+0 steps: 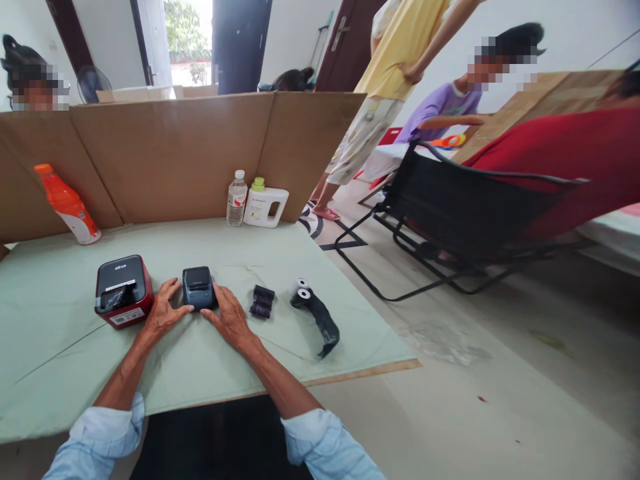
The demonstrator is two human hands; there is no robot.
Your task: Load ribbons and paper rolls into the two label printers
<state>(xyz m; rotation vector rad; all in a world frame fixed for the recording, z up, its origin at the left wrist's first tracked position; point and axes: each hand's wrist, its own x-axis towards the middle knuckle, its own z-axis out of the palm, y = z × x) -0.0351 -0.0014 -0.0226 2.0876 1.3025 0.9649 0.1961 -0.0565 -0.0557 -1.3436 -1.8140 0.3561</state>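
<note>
We judge the small dark device (199,288) to be light but rigid, a hard-cased thing that one hand could lift, with little give when squeezed. Its casing looks smooth, so we would expect it to slip if gripped slackly, and a hard knock could well crack it. The best hold seems to be low on its left and right sides, fingers flat along the walls, leaving the top and the near face free. It sits on the pale green tabletop (200,367), between our two hands. In looks it is a compact, blue-grey block with rounded corners, a blacker panel over the far part of its top and a dark band across the middle; any markings are too small to read. Our left hand (164,310) lies along its left side and our right hand (231,317) along its right, apart from each other, thumbs towards its near corners; neither is closed around it, and we cannot tell how firmly they press. Just left of our left hand stands a larger red-and-black box (125,293); right of our right hand lie dark rolls (263,302) and, farther right, a curling black strip (324,323).
</note>
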